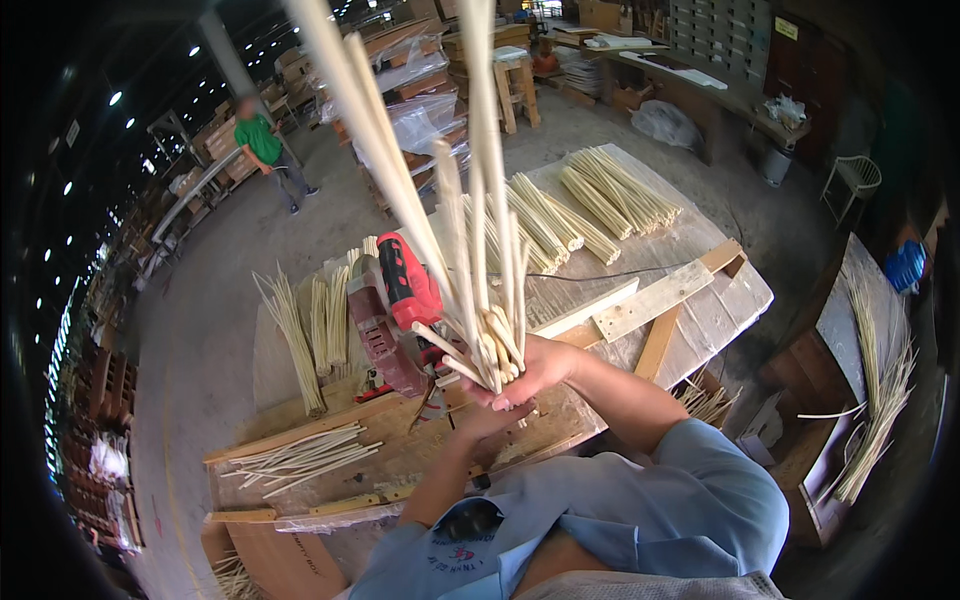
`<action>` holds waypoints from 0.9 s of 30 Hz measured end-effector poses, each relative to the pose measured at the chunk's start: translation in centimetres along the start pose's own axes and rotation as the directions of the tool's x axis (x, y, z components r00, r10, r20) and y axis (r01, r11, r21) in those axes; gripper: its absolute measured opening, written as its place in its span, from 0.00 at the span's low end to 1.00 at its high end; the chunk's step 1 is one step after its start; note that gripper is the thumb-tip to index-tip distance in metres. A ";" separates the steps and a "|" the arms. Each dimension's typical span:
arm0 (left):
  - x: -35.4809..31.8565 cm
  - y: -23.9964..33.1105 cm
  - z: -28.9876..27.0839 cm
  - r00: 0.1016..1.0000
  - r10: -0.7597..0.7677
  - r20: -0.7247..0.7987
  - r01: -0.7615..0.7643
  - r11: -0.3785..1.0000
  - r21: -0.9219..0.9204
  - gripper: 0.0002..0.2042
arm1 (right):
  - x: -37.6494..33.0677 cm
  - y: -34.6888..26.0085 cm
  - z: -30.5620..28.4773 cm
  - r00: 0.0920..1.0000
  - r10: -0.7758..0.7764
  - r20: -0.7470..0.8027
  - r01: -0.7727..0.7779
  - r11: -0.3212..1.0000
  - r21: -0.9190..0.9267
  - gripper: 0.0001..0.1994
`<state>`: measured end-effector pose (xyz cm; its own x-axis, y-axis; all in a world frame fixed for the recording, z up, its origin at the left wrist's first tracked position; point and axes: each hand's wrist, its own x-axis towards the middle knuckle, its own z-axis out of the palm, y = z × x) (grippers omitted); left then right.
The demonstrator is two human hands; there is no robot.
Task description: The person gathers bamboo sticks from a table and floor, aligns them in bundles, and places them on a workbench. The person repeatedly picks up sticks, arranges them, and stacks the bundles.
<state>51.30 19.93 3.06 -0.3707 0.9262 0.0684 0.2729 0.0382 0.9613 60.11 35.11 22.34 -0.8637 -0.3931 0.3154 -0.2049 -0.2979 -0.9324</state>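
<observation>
From here I'm seeing the right hand (535, 372) gripping a bunch of pale sticks (495, 352), its fingers curling round the lower ends while the long stems are rising above them. The left hand (488, 420) is resting just below those fingers, partly hidden, so I'm not managing to tell whether it's grasping anything. Left of the fingers, a red-and-black tool (410, 285) is standing on the workbench (738, 308); farther left, loose sticks (300, 456) are lying. Beyond the fingers, more stick bundles (620, 190) are resting.

grey floor (200, 400), pale chair (858, 176)
</observation>
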 end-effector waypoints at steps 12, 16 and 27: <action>-0.6 3.8 1.0 0.992 -0.085 -0.095 0.086 0.996 0.009 0.19 | -1.5 4.2 -1.0 0.957 0.079 -0.279 -0.111 0.989 -0.099 0.11; -2.7 4.0 2.7 0.926 0.020 -0.378 -0.081 0.986 -0.146 0.17 | 2.2 2.1 2.1 0.983 0.058 -0.176 -0.066 0.997 -0.036 0.15; -17.7 3.9 -2.1 0.503 -0.242 -0.830 -0.284 0.860 -0.423 0.13 | 15.2 12.1 14.2 0.866 0.354 0.353 -0.171 0.874 -0.455 0.14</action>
<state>57.11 2.89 6.16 -0.9892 0.1450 0.0231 -0.0355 -0.3890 0.9206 51.02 13.19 18.42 -0.6577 -0.7532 0.0057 -0.2406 0.2029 -0.9492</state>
